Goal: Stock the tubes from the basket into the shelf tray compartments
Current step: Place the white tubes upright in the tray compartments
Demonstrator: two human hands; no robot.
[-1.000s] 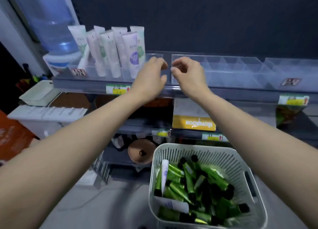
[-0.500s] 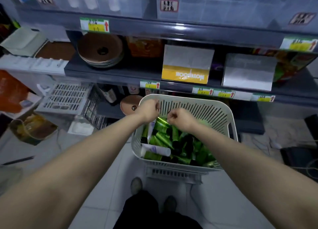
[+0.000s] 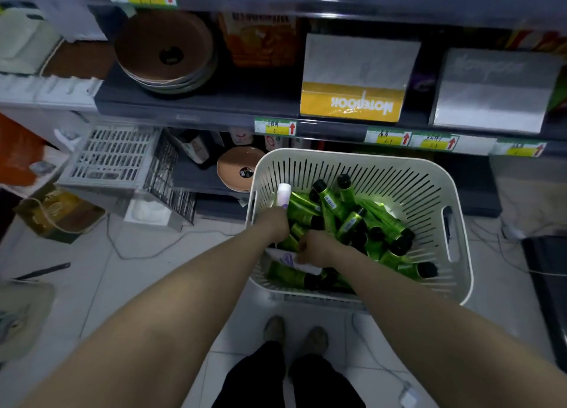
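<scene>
So the white tube [image 3: 283, 195] with the purple print is sticking up out of the left hand [image 3: 275, 223], which is wrapped tight around its lower part, cap end pointing up. Right beside that fist the right hand [image 3: 316, 249] is down on a second white tube [image 3: 287, 258] lying flat, fingers curled over it, but I can't tell if it's actually gripped or just touched. Both hands are inside the pale slotted basket [image 3: 399, 174], at its near-left corner. Everything else in there is a jumble of shiny green tubes [image 3: 362, 214] with black caps, piled right against the hands and spreading off to the right. Beyond the fists, past the basket rim, there's a stack of brown plates [image 3: 236, 169] on the low shelf, and higher up a yellow notebook pack [image 3: 352, 100].
</scene>
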